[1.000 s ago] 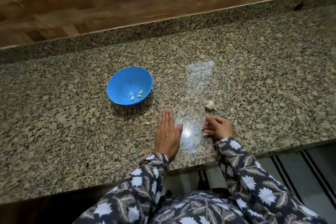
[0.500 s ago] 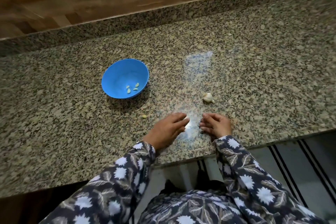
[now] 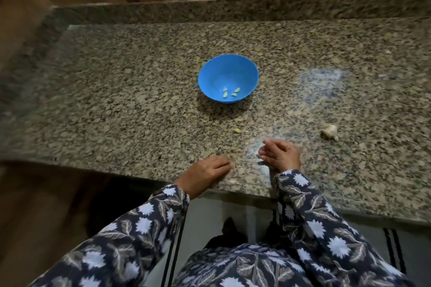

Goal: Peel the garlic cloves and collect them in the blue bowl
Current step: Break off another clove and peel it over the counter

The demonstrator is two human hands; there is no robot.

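Granite countertop (image 3: 116,105) under both hands, so I'll start there. The left hand (image 3: 205,173) rests near the front edge with its fingers laid loosely on the stone, and there's nothing in it as far as I can see. The right hand (image 3: 281,155) is just beside it, a bit further in, fingers curled over toward the left one. It's blurry, so I honestly can't tell if it's pinching a bit of garlic or skin or just curled on nothing.

Moving out: a small yellowish clove (image 3: 237,130) lies loose on the counter between the hands and the blue bowl (image 3: 219,70), touching neither. The bowl sits upright further back with about four peeled cloves (image 3: 231,93) at the bottom. Off to the right, well apart from the bowl, is a whitish chunk of garlic bulb (image 3: 329,131) with papery skin on it.

My read: partway through, in the gap between cloves. Next is probably either dropping the loose clove in the bowl or reaching right to break another off the chunk, which would take a fingertip pinch and some nail work.

Hard to make out: the frame is smeared, so whether the loose clove is fully peeled is a guess. I can't count what's left in the chunk either. Any shed skins would vanish into the speckled stone.
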